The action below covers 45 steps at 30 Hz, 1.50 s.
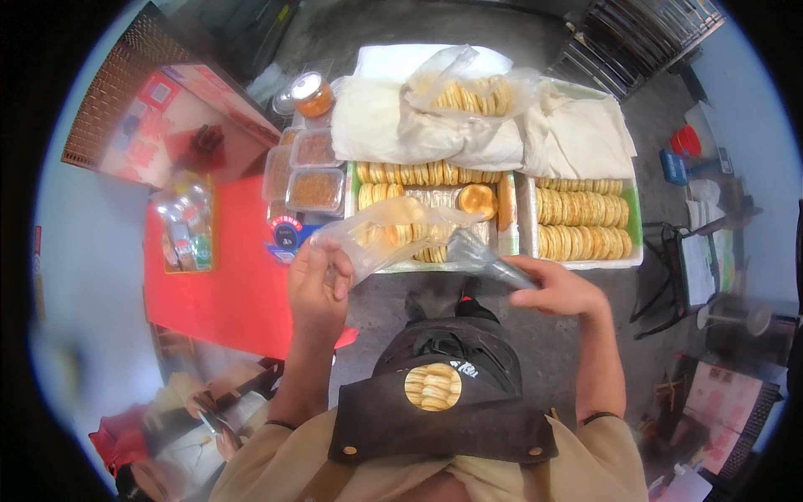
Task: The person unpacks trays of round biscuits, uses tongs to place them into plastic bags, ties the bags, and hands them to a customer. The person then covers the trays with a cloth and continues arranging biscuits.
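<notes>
My left hand (321, 276) pinches the edge of a clear plastic bag (382, 232), which spreads over the near left part of a box of flat round pastries. Some pastries show through the film. My right hand (555, 285) grips the handle of metal tongs (492, 263); their blurred front end is at the bag's right side, and whether they hold anything cannot be told. Behind them a single browned pastry (478, 201) lies face up on the foil-like lining of the box. Rows of pastries (433, 172) stand on edge at the box's back.
A second box holds more pastries (583, 243) at right. Cream cloths (577, 135) cover the boxes' backs, with a bag of pastries (473, 97) on top. Plastic tubs (315, 190) and a jar (312, 95) stand left, beside a red table (238, 251). A person holding a phone (210, 421) is lower left.
</notes>
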{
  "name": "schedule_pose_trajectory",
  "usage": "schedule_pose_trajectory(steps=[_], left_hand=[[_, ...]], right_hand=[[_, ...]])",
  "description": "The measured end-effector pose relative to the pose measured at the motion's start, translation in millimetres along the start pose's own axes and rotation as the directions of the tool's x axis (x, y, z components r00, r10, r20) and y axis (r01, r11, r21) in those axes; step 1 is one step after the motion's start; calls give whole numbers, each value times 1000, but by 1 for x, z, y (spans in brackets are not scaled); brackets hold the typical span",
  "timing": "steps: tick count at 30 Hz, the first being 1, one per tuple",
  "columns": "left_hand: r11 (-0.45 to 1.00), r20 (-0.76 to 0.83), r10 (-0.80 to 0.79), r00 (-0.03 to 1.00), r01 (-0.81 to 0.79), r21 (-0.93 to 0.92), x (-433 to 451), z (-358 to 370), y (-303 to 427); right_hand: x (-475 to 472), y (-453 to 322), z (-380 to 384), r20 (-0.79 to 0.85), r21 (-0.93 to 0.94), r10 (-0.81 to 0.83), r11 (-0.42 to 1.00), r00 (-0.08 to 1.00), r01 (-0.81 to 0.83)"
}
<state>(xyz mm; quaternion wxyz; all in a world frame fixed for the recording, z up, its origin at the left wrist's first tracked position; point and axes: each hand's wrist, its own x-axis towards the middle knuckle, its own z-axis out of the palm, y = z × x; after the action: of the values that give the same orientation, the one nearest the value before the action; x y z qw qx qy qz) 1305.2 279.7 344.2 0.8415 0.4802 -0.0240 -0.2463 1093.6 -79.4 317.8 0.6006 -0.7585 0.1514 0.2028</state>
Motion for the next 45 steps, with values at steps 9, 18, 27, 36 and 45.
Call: schedule_pose_trajectory(steps=[9,18,27,36,45], left_hand=[[992,181,77,980,-93,80,6,9,17],[996,174,65,983,-75,49,8,10,15],[988,300,14,954,-58,140,21,19,26],[950,280,-68,958,-23,311,23,10,38],[932,365,-77,928,-63,356,19,19,33]], right_hand=[[105,87,40,243,916,510,159,825,-368],[189,107,72,-21,948,545,278,838,-157],[183,124,63,-104,925,567,358,817,-131],[5,4,70,-370,334,109,942,923,23],[84,-76,84,-149,-263,14,963,989,-54]])
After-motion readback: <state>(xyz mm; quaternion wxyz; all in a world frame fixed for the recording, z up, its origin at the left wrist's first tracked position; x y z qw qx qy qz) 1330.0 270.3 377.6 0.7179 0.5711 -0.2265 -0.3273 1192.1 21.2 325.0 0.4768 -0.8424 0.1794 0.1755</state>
